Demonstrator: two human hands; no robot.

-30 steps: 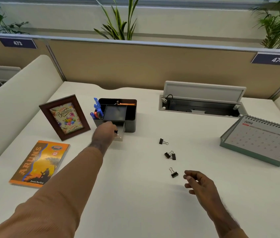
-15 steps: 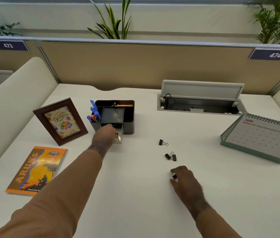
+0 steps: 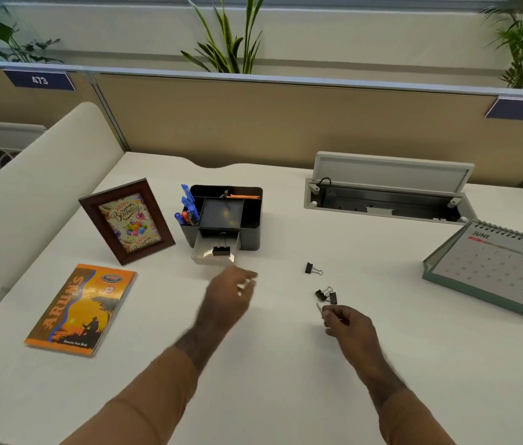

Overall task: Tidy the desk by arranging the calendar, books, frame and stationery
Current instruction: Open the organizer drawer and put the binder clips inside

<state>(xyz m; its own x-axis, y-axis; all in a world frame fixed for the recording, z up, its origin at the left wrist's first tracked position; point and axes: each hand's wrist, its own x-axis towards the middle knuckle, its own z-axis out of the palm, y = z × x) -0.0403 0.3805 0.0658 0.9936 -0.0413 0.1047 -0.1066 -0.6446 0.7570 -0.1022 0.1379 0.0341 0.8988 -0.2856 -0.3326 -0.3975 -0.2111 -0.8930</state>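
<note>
I pinch a light, stiff, springy binder clip (image 3: 320,311) by its wire handle, right hand (image 3: 347,326); left hand (image 3: 229,297) blurred, seemingly open, lower centre.

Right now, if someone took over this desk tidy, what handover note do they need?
Left hand: open, blurred, in front of the organiser's open drawer, holding nothing visible.
Right hand: fingers pinch what looks like a binder clip by its wire handle.
Done: one binder clip lies in the drawer; pens stand in the organiser; photo frame upright.
Left: three loose clips on the desk, the held clip, closing the drawer. Notebook lies flat at the left, calendar at the right.
</note>
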